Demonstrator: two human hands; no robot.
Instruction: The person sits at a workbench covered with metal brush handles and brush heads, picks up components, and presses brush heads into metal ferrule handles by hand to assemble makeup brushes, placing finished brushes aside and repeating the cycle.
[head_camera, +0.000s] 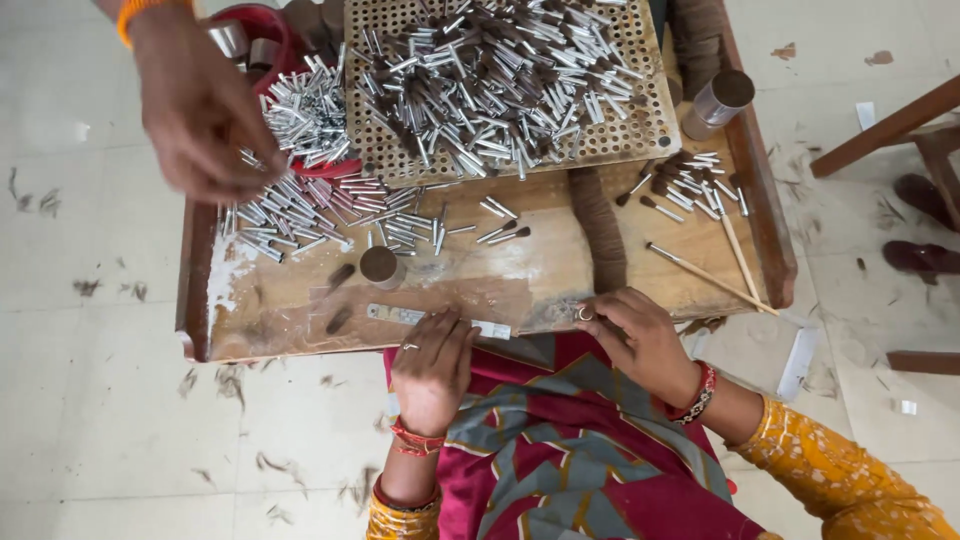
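Observation:
My left hand (432, 365) lies at the near edge of the wooden work board (300, 320), fingertips pressed down on a flat metal strip (385, 313). My right hand (640, 338) rests on the board's near edge further right and pinches a small metal tube (583, 313), seen end-on, between thumb and fingers. A dark brown bundle of hair (598, 225) lies just beyond the right hand. Loose silver tubes (300, 215) are spread over the board's left part.
Another person's hand (195, 110) with an orange bangle reaches over the tubes at the far left. A perforated tray (620, 140) heaped with tubes, a red bowl (262, 20), metal cups (718, 100) (380, 266), thin sticks (710, 278) and finished brush tips (685, 185) sit around.

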